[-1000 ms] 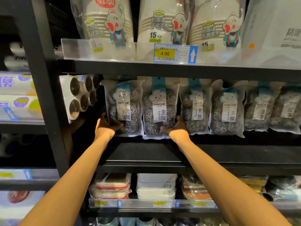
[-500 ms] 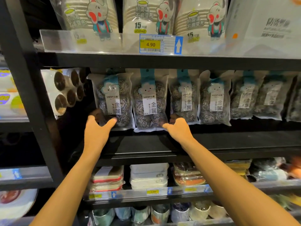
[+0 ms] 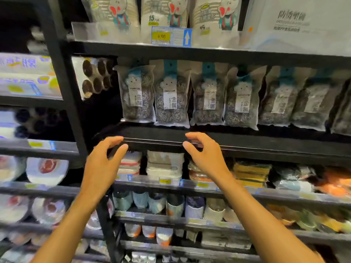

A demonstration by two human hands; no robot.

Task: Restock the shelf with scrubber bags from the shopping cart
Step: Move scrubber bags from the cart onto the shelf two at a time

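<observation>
Dark shelf carries a row of scrubber bags; my left hand and right hand hover empty, cart unseen.

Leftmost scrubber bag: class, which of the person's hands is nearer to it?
Left. The left hand is just below the leftmost scrubber bag; the right hand is below, further right.

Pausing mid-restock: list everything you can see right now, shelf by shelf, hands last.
scrubber bags: six plus part of a seventh, clear with teal headers, in a row on the middle shelf
bowl packs: three, white with elephant print, top shelf
price tag: one, yellow, top shelf rail
roll pack: one, white, left of the scrubber bags
sponge packs: several, mixed colours, lower shelf
left hand: holds nothing, before the middle shelf edge
right hand: holds nothing, likewise
</observation>
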